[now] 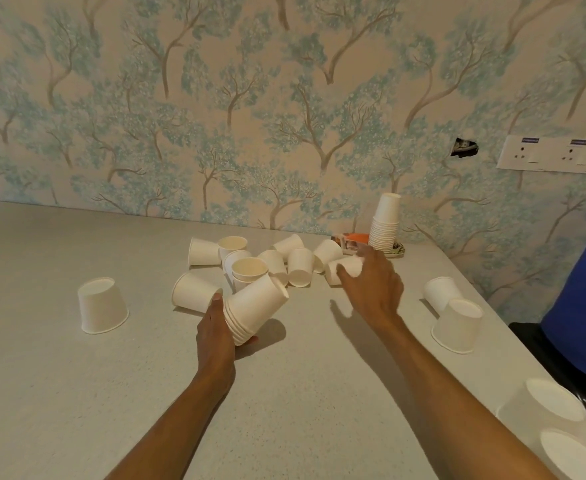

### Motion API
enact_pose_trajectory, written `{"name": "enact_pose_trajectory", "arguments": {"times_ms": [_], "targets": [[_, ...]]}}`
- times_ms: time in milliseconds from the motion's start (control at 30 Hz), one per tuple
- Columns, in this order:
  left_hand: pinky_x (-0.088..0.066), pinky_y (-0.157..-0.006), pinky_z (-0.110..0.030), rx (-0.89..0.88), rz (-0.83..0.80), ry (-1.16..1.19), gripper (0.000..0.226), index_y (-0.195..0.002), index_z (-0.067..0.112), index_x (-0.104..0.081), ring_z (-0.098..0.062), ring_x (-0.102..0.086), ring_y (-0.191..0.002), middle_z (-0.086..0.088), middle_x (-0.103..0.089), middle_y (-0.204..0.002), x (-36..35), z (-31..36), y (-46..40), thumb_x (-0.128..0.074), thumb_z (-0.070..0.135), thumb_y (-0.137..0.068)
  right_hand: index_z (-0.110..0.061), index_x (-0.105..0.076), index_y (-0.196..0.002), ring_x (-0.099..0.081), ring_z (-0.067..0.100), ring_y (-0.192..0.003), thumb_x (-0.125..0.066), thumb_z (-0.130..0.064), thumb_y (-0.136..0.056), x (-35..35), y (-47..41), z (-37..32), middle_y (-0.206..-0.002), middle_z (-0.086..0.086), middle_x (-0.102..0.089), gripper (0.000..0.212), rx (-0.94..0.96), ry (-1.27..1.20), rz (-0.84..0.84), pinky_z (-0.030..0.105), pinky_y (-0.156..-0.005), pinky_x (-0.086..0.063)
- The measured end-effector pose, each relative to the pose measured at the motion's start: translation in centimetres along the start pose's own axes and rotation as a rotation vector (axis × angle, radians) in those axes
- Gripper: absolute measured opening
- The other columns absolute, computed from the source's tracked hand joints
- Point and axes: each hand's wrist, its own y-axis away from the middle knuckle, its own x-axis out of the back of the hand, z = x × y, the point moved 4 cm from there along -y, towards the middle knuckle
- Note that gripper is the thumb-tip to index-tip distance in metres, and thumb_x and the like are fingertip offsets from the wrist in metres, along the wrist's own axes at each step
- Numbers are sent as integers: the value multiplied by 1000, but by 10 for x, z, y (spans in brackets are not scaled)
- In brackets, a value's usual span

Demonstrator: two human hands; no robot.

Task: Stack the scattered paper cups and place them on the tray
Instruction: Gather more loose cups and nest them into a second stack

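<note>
My left hand [215, 327] grips a short stack of nested white paper cups [255, 306], tilted with its bottoms pointing up and right. My right hand [371, 282] reaches forward and closes on a single white cup [347, 268] lying on its side. Behind the hands lies a pile of several loose cups [267, 261], some on their sides, some upright. At the back stands a tall upside-down stack of cups [384, 225] on a patterned tray [398, 250], which is mostly hidden by my right hand and the stack.
An upside-down cup [102, 304] stands alone on the left of the grey table [77, 393]. More upside-down cups [458, 323] stand near the right edge, with others [544, 410] at the bottom right. A blue object [582, 317] stands off the table's right side. A papered wall runs behind.
</note>
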Motion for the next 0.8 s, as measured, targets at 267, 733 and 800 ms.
{"name": "enact_pose_trajectory", "arguments": {"times_ms": [267,733,800], "targets": [[-58,-61,-38,-15,-20,11,40,-133,24,-45,-36,-67,-98,-17,-63,-122,-1,0,-1,-42,47,-101,-13,-44,-132,-62,29,-104,-61,-46,-88,-33,2,61,-128,11,-53,57,-140,226,-59,40,-84,-47],[-57,-74,-44,-8,1,24,27,-123,29,-47,-41,-64,-107,-18,-63,-121,-1,-3,-4,-44,44,-101,-22,-43,-139,-35,31,-133,-65,-49,-81,-65,-16,51,-150,12,-34,69,-185,136,-112,46,-99,-38],[-57,-73,-43,-10,5,24,25,-122,30,-47,-41,-64,-107,-17,-63,-120,-1,-2,-4,-44,44,-101,-22,-43,-139,-40,28,-129,-70,-42,-77,-63,-9,55,-147,9,-38,70,-189,47,-53,44,-94,-44]]}}
